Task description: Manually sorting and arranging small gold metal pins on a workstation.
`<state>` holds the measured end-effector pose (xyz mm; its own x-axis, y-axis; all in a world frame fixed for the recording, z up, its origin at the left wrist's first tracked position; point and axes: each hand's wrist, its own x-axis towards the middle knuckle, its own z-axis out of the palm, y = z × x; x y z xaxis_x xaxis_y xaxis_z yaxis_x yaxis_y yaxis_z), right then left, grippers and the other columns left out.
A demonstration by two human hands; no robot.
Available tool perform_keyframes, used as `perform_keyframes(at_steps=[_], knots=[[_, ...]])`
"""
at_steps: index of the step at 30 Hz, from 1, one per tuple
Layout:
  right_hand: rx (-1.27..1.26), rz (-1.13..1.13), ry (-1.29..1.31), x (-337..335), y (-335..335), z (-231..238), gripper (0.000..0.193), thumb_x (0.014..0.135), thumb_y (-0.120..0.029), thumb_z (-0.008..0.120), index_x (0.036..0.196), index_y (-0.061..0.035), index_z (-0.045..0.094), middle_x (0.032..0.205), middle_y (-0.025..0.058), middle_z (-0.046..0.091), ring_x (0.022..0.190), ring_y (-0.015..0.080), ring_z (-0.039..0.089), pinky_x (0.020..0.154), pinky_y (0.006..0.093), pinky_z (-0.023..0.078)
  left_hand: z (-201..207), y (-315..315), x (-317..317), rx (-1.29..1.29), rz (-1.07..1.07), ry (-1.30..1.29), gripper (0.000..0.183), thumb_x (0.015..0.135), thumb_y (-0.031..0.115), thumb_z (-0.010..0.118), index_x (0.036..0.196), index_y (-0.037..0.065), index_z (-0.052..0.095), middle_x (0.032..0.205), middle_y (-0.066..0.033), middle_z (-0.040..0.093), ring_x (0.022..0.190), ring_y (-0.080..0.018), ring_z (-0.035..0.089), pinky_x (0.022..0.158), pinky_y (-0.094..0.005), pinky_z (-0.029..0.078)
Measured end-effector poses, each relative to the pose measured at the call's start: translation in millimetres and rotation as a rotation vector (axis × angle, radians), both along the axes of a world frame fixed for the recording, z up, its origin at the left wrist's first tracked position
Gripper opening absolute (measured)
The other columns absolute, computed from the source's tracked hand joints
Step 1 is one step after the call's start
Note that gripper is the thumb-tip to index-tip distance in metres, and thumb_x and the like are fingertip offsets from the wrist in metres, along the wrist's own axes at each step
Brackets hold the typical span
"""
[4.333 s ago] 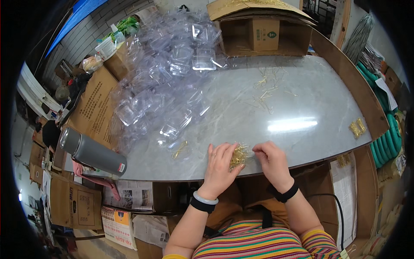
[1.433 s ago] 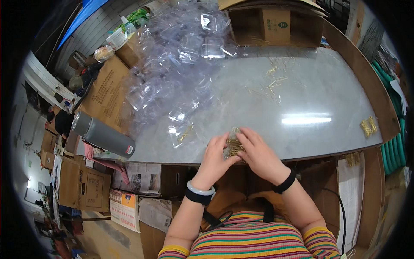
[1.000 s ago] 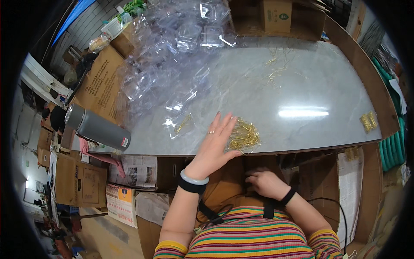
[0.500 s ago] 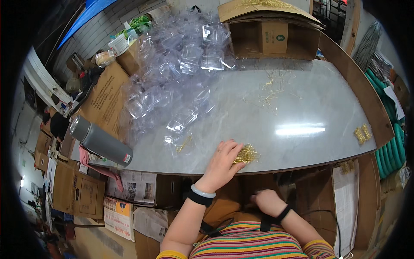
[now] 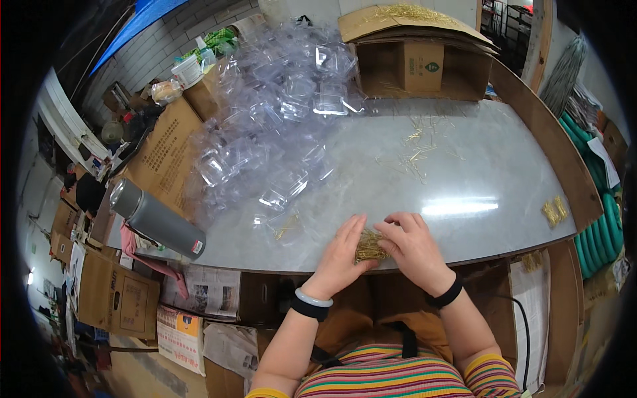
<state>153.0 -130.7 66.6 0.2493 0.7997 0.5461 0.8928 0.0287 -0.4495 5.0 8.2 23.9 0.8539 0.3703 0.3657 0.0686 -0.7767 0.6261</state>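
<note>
A bunch of thin gold-coloured wire hooks point(image 5: 370, 248) lies at the near edge of the grey tabletop, between my hands. My left hand point(image 5: 338, 257) is cupped against its left side, fingers together and thumb along the near side. From the right, my right hand point(image 5: 418, 255) has its fingers bent, with thumb and fingertips at the bunch's right end; the fingers partly cover the wires. A few loose gold wires point(image 5: 286, 227) lie left of my left hand. More are scattered point(image 5: 418, 154) farther back, and two small gold bundles point(image 5: 555, 211) sit at the right edge.
A large heap of clear plastic boxes point(image 5: 285, 99) covers the table's back left. A grey bottle point(image 5: 159, 219) leans at the left edge. An open cardboard box point(image 5: 378, 66) stands at the back, with gold wires on top. A cardboard rim point(image 5: 564, 132) borders the right side.
My right hand has come up from below the table edge to the right end of the gold wire bunch. My left hand stays beside the bunch.
</note>
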Motion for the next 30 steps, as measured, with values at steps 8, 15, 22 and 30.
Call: perform_keyframes(at_steps=[8,15,22,30], knots=[[-0.111,0.077,0.076,-18.9,14.4,-38.6,0.047,0.092,-0.012,0.068,0.133,0.0020,0.050,0.134,0.0237,0.051,0.124,0.0431,0.050,0.104,0.0478,0.045,-3.1,8.6,0.3,0.148,-0.102,-0.002,0.084,0.079,0.010,0.079,0.149,-0.004,0.036,0.144,-0.0247,0.046,0.135,-0.0427,0.044,0.114,-0.0468,0.038],[-0.172,0.168,0.048,-7.6,3.7,-20.9,0.054,0.092,-0.012,0.069,0.139,0.0007,0.047,0.147,0.0265,0.039,0.133,0.0461,0.043,0.110,0.0484,0.041,-0.1,-0.4,-1.9,-0.019,-0.035,0.015,0.084,0.080,0.006,0.077,0.151,-0.001,0.034,0.146,-0.0210,0.041,0.132,-0.0420,0.046,0.108,-0.0441,0.044],[-0.272,0.243,0.144,1.4,4.5,-20.5,0.060,0.093,-0.012,0.068,0.144,0.0029,0.040,0.152,0.0277,0.036,0.138,0.0464,0.041,0.112,0.0481,0.040,-4.1,5.2,1.3,0.010,-0.105,0.013,0.084,0.083,0.011,0.078,0.153,0.000,0.033,0.149,-0.0225,0.041,0.140,-0.0413,0.040,0.115,-0.0453,0.038],[-0.037,0.116,0.438,-25.9,-1.8,-47.4,0.063,0.097,-0.005,0.057,0.153,0.0035,0.028,0.160,0.0266,0.025,0.148,0.0421,0.030,0.120,0.0427,0.029,1.0,0.2,2.3,0.160,-0.068,0.061,0.074,0.082,0.008,0.075,0.147,-0.003,0.040,0.143,-0.0232,0.047,0.139,-0.0417,0.041,0.118,-0.0494,0.033]])
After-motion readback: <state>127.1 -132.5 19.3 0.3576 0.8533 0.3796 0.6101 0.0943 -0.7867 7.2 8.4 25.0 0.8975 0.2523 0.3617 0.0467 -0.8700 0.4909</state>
